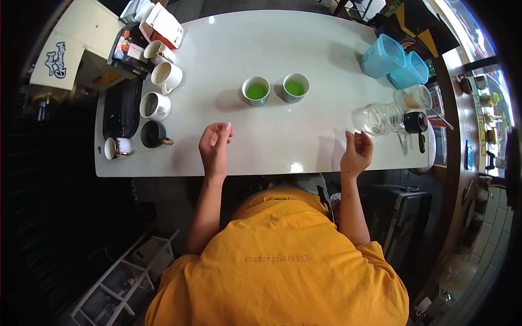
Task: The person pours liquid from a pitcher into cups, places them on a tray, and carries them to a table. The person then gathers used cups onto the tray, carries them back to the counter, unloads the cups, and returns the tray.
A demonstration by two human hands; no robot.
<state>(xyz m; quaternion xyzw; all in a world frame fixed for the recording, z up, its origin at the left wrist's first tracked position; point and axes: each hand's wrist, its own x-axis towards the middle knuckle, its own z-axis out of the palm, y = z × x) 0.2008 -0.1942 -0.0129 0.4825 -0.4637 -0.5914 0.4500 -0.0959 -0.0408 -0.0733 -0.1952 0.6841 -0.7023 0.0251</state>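
Over the front part of the white table, my left hand hovers with its fingers loosely curled and nothing visible in them. My right hand is raised at the right, thumb and fingers somewhat apart, holding nothing. Its fingertips are right by a clear glass jar. Ahead, between my hands, two pale cups stand side by side: a left cup and a right cup. Each contains bright green liquid.
At left stand several white mugs and a black mug, near a black tray. Two blue containers are at the far right. A black-topped item and a spoon lie near the glass jar.
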